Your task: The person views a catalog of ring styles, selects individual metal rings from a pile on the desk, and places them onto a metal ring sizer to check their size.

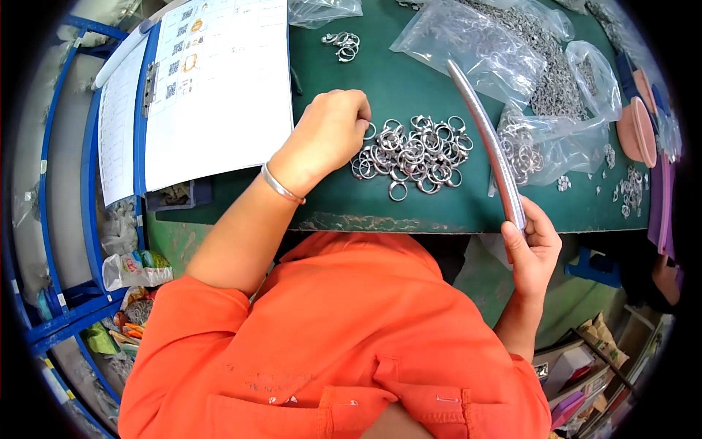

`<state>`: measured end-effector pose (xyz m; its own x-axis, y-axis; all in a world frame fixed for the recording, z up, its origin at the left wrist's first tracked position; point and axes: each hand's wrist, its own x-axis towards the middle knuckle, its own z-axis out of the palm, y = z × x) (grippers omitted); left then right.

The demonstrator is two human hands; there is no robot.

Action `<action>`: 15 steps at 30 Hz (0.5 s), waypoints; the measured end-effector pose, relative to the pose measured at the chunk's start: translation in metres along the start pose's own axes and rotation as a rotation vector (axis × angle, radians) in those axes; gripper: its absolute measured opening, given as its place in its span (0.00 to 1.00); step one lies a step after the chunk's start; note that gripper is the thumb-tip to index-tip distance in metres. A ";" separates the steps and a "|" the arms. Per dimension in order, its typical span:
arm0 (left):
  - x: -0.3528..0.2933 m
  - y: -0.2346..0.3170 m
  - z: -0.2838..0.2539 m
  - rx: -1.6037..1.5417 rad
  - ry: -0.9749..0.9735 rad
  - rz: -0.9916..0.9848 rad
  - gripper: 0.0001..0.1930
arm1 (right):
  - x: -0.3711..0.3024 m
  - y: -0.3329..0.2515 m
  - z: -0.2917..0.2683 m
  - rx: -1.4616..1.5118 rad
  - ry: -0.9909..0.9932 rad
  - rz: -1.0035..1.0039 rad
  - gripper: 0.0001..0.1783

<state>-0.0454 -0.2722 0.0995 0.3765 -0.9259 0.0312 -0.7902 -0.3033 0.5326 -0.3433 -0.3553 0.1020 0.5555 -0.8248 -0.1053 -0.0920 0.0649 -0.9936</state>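
Observation:
A heap of silver-coloured rings (pixel 414 151) lies on the green tabletop. At its left edge my left hand (pixel 333 130) is closed, its fingertips pinched at a single ring (pixel 370 132); the thumb side is partly hidden. My right hand (pixel 533 247) is wrapped round the lower, wide end of a tapered metal ring mandrel (pixel 485 135). The mandrel points up and away to the left, its thin tip beyond the heap, and no ring shows on it. A small separate group of rings (pixel 344 45) lies farther back.
White printed sheets on a blue clipboard (pixel 219 95) stand at the left. Clear plastic bags (pixel 468 51) of small metal parts spread over the back right, one with rings (pixel 521 150). A pink dish (pixel 637 132) sits at the far right, and blue shelving (pixel 50 146) rises at the left.

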 end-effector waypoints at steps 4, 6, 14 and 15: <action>-0.004 0.007 -0.006 -0.851 0.025 -0.267 0.09 | 0.000 0.002 0.010 -0.058 -0.047 -0.041 0.22; -0.009 0.006 -0.008 -1.203 0.023 -0.299 0.10 | 0.002 0.005 0.010 -0.184 -0.107 -0.169 0.22; -0.019 0.010 -0.006 -1.532 -0.157 -0.247 0.14 | 0.008 -0.006 0.024 -0.340 -0.196 -0.336 0.22; -0.022 0.012 -0.003 -1.477 -0.206 -0.199 0.14 | 0.010 -0.008 0.028 -0.352 -0.206 -0.388 0.22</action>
<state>-0.0613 -0.2550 0.1075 0.2443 -0.9506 -0.1913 0.4959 -0.0470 0.8671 -0.3137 -0.3482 0.1073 0.7500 -0.6222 0.2244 -0.0997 -0.4418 -0.8916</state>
